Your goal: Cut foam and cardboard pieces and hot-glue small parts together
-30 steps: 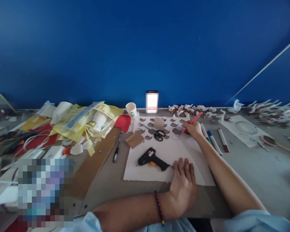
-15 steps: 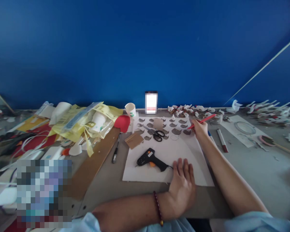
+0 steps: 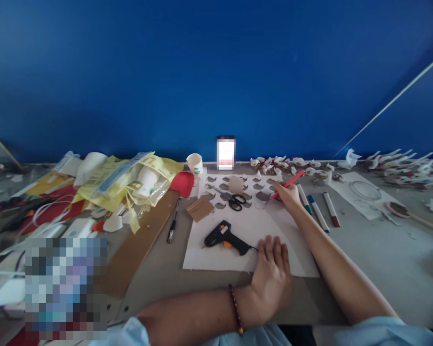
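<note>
- Red pen (image 3: 295, 178), gripped in the right hand (image 3: 288, 194), points its tip down among the grey shapes (image 3: 264, 196) toward the far right of the white sheet (image 3: 209, 259); whether it touches, I cannot tell.
- The left hand (image 3: 272, 269) lies open, palm down, fingers stretched over the sheet's near edge.
- Plain sheet leaves room between the two hands.
- The glue gun (image 3: 234, 241) lies inside the near edge, left of the left hand; the scissors (image 3: 236, 202) lie farther back.
- Past the right edge, three markers (image 3: 318, 214) lie beside the right forearm, grey table (image 3: 368, 254) beyond.
</note>
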### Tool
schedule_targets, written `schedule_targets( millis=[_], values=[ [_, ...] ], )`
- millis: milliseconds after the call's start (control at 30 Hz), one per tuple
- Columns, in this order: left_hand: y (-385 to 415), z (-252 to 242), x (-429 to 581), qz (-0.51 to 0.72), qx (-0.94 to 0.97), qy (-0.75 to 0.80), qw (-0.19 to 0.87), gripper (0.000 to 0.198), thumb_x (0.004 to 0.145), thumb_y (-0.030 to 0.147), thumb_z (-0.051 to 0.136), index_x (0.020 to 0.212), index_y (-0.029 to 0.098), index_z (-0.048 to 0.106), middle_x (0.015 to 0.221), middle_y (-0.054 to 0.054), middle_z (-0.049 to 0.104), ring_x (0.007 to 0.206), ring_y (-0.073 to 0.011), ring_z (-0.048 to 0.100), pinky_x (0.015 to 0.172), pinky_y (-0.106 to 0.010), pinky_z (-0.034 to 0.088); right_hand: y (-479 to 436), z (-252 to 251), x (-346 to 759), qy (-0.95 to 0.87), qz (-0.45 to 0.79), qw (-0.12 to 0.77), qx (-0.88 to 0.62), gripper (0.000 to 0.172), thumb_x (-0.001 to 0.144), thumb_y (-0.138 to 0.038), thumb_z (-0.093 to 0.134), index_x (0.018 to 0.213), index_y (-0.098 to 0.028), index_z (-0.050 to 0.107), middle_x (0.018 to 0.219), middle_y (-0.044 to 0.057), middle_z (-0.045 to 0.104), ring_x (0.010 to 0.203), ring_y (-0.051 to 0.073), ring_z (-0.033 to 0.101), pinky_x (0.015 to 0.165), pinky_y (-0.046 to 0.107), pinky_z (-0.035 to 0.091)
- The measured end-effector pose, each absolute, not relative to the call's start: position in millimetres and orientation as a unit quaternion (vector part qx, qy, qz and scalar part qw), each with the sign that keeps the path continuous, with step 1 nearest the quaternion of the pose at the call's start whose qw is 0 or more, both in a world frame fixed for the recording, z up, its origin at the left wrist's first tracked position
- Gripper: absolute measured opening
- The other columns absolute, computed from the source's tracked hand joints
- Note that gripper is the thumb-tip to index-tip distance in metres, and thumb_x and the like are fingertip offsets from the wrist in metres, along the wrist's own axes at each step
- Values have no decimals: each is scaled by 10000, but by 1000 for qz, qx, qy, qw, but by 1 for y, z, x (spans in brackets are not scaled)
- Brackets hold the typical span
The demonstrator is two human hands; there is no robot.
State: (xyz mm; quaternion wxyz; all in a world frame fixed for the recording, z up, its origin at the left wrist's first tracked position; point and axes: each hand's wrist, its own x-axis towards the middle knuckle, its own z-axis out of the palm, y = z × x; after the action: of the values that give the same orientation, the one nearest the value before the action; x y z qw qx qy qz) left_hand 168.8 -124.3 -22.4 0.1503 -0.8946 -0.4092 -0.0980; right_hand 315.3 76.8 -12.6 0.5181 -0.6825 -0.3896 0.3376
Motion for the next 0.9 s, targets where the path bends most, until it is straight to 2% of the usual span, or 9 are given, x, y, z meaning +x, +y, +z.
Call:
schedule_targets(
  millis=[200,900],
  values=[
    [-124,-22,168,-105,-897,-405,141,540,850,303,489,1304,10,518,1349,-232,515,1264,-382,454,1014,-557,348,77,-15,317,-401,329,508,-688,186,591,-303,611,491,-187,505,348,-51,445,336,95,430,338,204,307],
    [-124,-25,169,-102,-896,-405,152,527,852,294,499,1310,35,522,1354,-240,505,1263,-374,448,1028,-572,312,81,-20,321,-450,291,456,-711,201,613,-329,601,496,-178,539,372,-37,477,367,107,438,357,209,307]
  ],
)
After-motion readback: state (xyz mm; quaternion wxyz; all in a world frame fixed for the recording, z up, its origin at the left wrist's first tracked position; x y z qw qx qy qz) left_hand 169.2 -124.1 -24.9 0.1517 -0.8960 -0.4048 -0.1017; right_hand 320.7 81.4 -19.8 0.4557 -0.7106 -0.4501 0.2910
